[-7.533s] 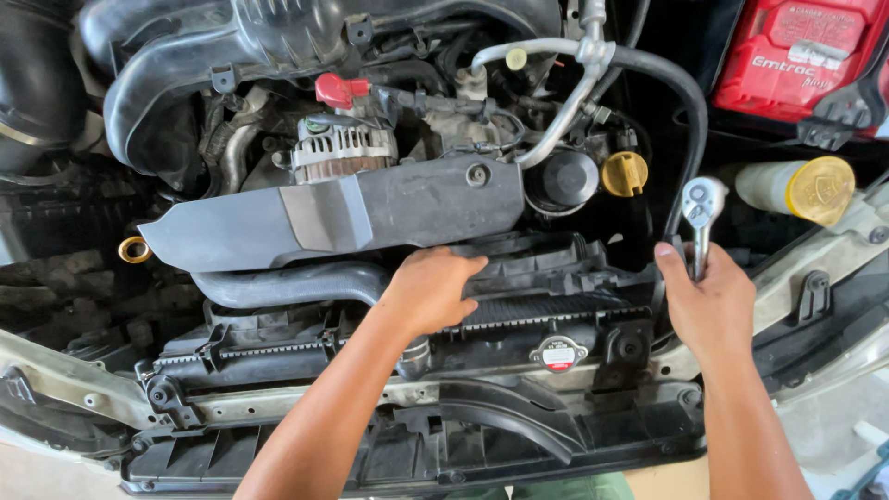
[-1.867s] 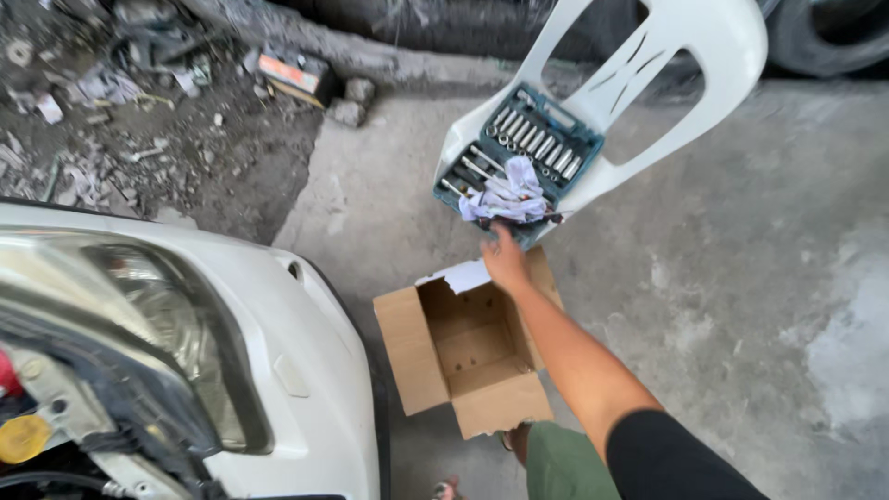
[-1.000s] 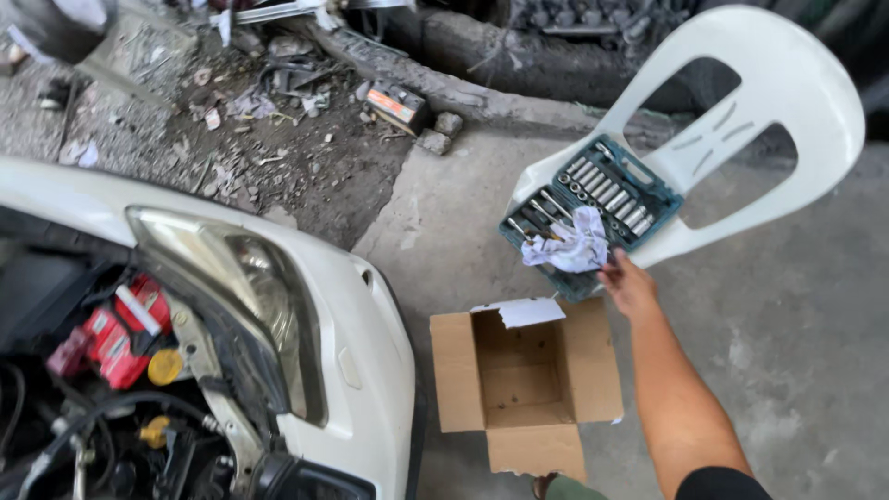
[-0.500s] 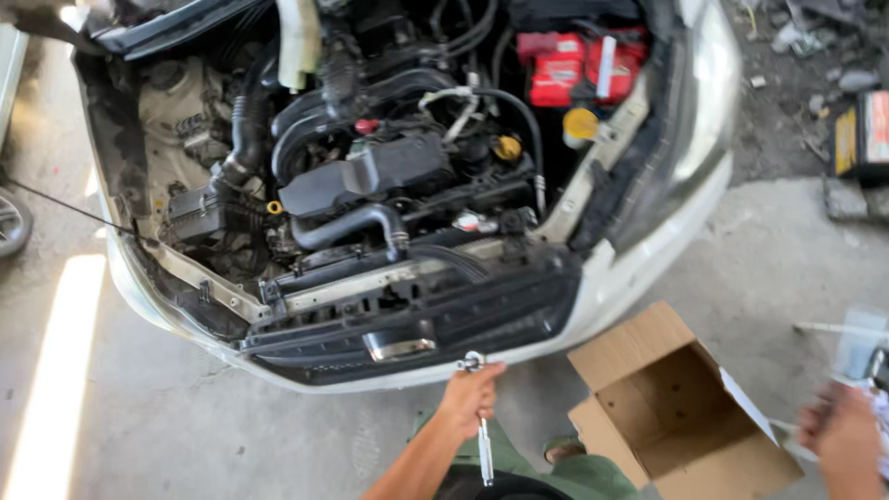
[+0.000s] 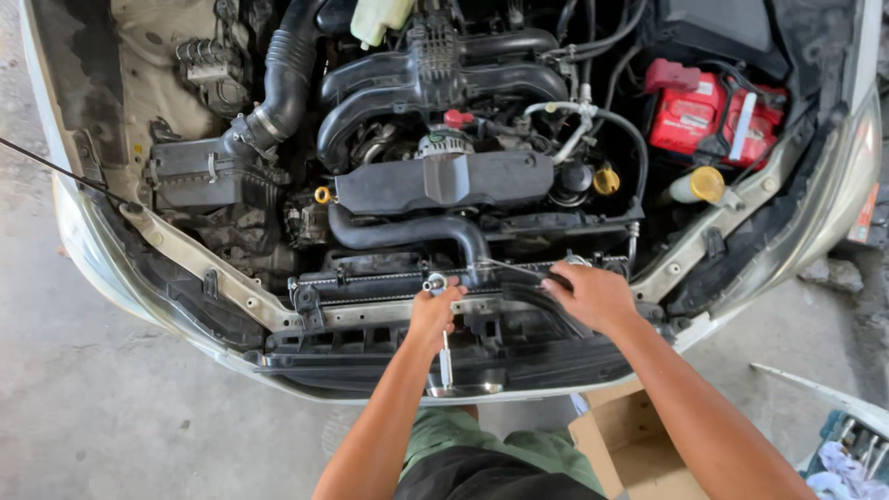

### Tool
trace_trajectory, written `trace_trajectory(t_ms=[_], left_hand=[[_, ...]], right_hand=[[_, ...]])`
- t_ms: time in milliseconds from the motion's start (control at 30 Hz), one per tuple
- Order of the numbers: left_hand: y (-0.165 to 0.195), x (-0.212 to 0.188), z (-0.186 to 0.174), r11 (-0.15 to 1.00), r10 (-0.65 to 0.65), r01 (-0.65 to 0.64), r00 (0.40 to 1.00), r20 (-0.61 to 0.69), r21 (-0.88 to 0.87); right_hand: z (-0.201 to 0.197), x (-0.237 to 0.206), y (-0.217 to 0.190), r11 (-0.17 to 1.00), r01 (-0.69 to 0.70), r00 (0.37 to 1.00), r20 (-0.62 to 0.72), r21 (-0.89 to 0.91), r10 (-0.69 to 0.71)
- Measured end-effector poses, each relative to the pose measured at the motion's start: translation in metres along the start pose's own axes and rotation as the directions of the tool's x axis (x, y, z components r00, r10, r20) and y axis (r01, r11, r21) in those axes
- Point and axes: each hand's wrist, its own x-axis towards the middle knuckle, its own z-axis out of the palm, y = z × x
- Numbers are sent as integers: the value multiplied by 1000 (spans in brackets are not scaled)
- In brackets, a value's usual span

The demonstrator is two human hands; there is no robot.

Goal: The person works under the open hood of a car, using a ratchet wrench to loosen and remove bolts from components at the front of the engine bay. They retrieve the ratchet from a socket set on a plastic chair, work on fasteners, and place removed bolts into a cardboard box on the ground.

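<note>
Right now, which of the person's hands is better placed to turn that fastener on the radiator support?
Probably the left hand: it already grips the ratchet wrench, its head set at the radiator support. The right hand holds no tool and rests further right.

left hand [image 5: 433, 315] on the ratchet [image 5: 441, 324] at the radiator support [image 5: 370, 313]; right hand [image 5: 593, 294] just to its right on the same support; intake duct [image 5: 407, 230] and engine cover [image 5: 444, 181] beyond both hands; battery [image 5: 713, 118] beyond the right hand, further right; cardboard box [image 5: 630, 444] nearer than the right hand, under its forearm
</note>
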Motion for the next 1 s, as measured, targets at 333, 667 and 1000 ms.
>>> trace_trajectory(t_ms=[333, 667, 1000], left_hand=[[3, 32, 3, 993, -48, 37, 994, 103, 110], [-14, 45, -1, 995, -19, 8, 994, 110, 100], [-5, 38, 5, 997, 9, -17, 993, 116, 72]], right_hand=[[-10, 14, -35, 979, 62, 996, 81, -196, -47], [-27, 37, -65, 872, 266, 964, 112, -411, -241], [-26, 46, -84, 844, 289, 954, 210, -453, -214]])
